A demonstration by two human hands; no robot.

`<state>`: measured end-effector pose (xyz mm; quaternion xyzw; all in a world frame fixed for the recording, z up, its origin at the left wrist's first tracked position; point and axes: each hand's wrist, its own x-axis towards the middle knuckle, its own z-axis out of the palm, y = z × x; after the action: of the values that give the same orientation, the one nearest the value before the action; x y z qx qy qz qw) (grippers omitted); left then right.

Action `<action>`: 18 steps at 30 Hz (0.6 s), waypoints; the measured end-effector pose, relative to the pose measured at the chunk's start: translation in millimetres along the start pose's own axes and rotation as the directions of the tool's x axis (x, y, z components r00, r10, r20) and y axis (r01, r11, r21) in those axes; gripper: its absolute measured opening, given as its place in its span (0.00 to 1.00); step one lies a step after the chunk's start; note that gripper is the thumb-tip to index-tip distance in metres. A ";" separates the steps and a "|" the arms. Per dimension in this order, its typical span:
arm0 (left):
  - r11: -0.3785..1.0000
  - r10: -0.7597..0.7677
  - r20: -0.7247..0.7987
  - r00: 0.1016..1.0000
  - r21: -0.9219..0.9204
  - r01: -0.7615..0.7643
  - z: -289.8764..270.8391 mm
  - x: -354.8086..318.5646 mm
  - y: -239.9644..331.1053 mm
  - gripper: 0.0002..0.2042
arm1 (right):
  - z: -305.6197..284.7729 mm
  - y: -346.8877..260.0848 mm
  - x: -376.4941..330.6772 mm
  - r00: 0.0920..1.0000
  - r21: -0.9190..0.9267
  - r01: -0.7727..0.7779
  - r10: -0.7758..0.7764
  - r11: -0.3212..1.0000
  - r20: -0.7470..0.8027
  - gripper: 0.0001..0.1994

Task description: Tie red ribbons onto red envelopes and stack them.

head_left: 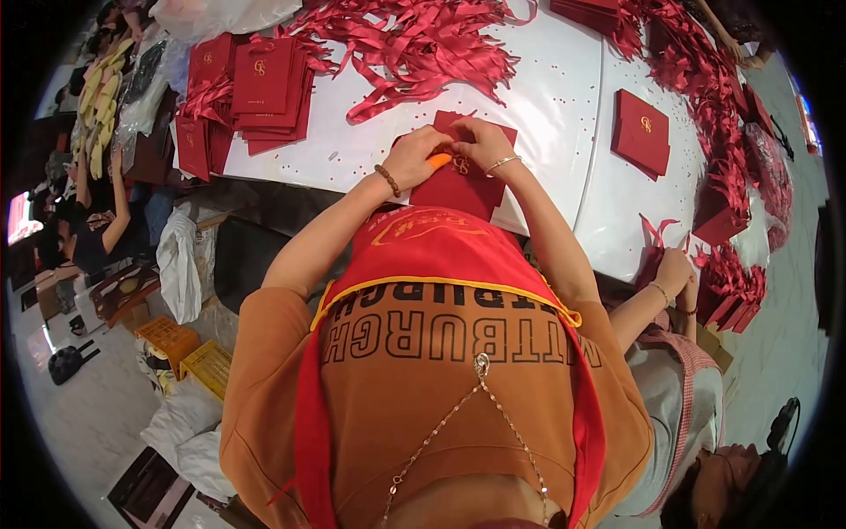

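A dark red paper gift bag (458, 196) with gold lettering lies flat at the table's near edge, other red bag edges showing beneath and beside it. My left hand (418, 159), an orange cover on its thumb, has its fingers closed at the bag's upper part. From the other side my right hand (486, 144) pinches at the same place, fingertips close to the left ones. Between the hands, the fingertips hide what exactly they grip. Just beyond them lies a heap of loose red ribbons (423, 53).
Stacked red bags (264, 88) stand at the left of the white table (370, 145). Another small stack (641, 132) sits at the right. Ribboned bags (727, 203) line the far right. A co-worker's hands (677, 275) handle a red bag at my right. Yellow crates (207, 366) stand lower left.
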<state>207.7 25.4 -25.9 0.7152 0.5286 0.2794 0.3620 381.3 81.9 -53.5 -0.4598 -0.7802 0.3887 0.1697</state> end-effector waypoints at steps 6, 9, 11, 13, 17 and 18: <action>0.948 0.232 0.111 0.966 0.195 -0.250 3.2 -10.7 -14.9 0.14 | -29.3 -5.6 -18.3 0.987 -0.380 -0.005 -0.056 0.925 -0.150 0.14; 0.948 0.265 0.109 0.958 0.152 -0.280 0.4 -13.6 -13.8 0.15 | -31.8 -5.2 -29.0 0.995 -0.507 -0.084 0.041 0.858 -0.097 0.15; 0.937 0.325 0.043 0.945 0.121 -0.328 -0.9 -13.5 -10.2 0.15 | -28.6 -6.5 -34.1 0.991 -0.469 -0.113 0.069 0.876 -0.111 0.15; 0.928 0.340 0.021 0.940 0.158 -0.338 -7.2 -10.6 -5.4 0.15 | -26.5 -6.3 -34.9 0.988 -0.430 -0.141 0.096 0.892 -0.124 0.15; 0.851 0.418 0.056 0.906 0.324 -0.413 0.8 -6.2 -8.1 0.12 | -21.9 -6.6 -35.2 0.976 -0.358 -0.087 0.008 0.930 -0.216 0.17; 0.851 0.420 0.060 0.905 0.322 -0.416 3.5 -4.1 -8.7 0.12 | -22.1 -6.2 -34.4 0.972 -0.322 -0.071 -0.007 0.944 -0.235 0.17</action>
<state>204.5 22.2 -35.1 0.8610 0.4016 0.2644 0.1655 409.3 60.9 -31.5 -0.5365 -0.8011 0.1997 0.1747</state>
